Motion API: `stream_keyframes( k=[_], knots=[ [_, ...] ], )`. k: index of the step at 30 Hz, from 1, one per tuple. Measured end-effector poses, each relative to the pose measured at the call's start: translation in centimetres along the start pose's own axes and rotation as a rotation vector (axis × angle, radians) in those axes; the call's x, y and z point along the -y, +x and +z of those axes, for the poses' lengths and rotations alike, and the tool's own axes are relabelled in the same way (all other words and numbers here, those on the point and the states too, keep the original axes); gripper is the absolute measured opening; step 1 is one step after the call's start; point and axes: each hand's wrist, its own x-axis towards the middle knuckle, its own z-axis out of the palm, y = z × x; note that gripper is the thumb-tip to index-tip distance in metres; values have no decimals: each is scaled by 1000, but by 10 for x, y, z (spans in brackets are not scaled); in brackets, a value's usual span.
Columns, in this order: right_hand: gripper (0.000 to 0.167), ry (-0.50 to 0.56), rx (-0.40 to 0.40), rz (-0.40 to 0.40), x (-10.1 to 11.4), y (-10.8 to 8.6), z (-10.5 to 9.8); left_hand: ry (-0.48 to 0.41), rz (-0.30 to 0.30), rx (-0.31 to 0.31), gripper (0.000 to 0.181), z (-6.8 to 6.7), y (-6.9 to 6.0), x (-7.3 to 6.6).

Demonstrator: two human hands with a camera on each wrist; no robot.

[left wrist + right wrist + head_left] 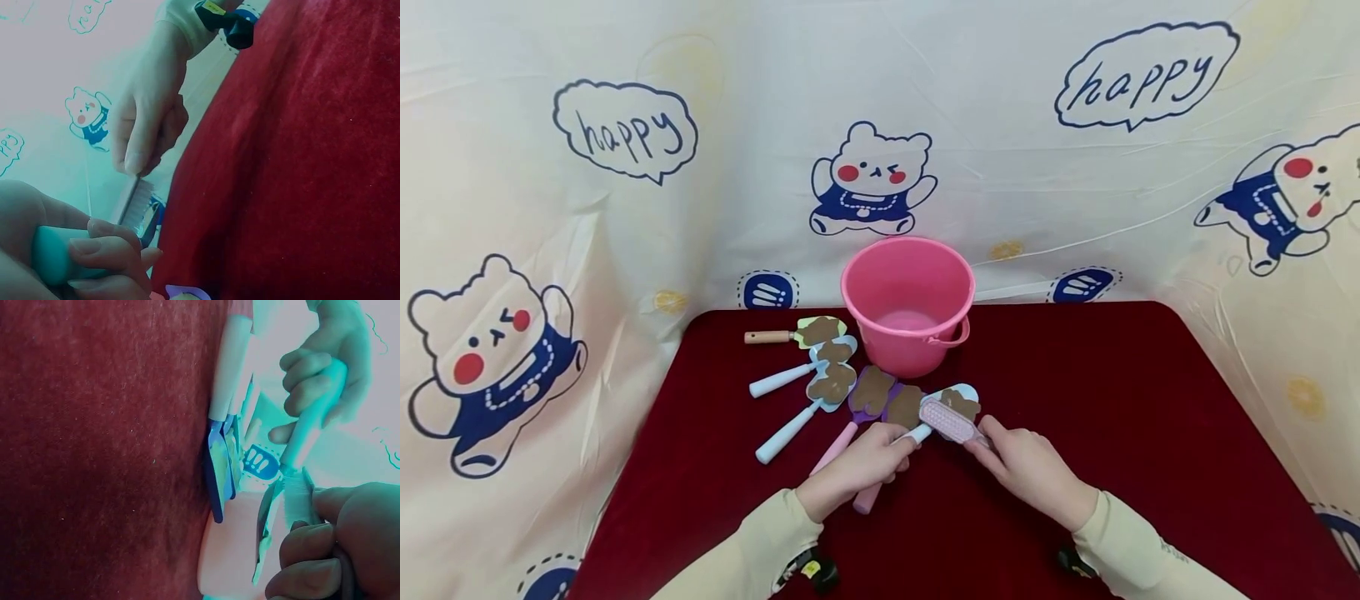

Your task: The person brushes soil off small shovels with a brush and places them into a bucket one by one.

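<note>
My left hand (865, 458) grips the pale blue handle (62, 253) of a small trowel, lifted above the table. Brown, mud-like patches mark its light blue blade (964, 392). In my right hand (1037, 468) is a pale pink brush (947, 421), pinched by its handle. Its white bristles (297, 499) face the trowel, near where blade and handle meet; the right wrist view does not settle whether they touch. Under and beside my left hand lie two purple trowels (872, 393) with pink handles and brown patches, partly hidden by the hand.
A pink bucket (907, 342) stands behind the trowels at the back of the red-covered table (1075, 375). To the left lie two light blue trowels (786, 433) and a green one (769, 337) with a wooden handle, all brown-patched. A printed cloth (1000, 167) hangs behind.
</note>
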Motion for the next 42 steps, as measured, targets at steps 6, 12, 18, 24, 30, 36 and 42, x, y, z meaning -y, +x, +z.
stream_keyframes(
  k=[6,12,18,24,30,36,42],
  knots=[
    [23,-38,-18,53,-2,1,-1,-11,3,-9,17,0,-1,-2],
    [25,-32,-63,86,-6,0,-1,3,-11,-15,21,1,-4,-3],
    [21,64,14,37,-2,0,-3,18,5,-24,23,2,-5,-2],
    [22,5,-15,56,-4,1,-5,15,8,-14,21,1,-3,-3],
    [22,20,-41,107,-8,3,-5,-1,3,-16,19,1,-2,-3],
    [20,81,-1,64,-1,3,-5,26,25,-26,19,4,-2,-2],
    [22,26,-15,49,-4,4,-5,40,23,-32,19,2,-1,-2]
  ],
)
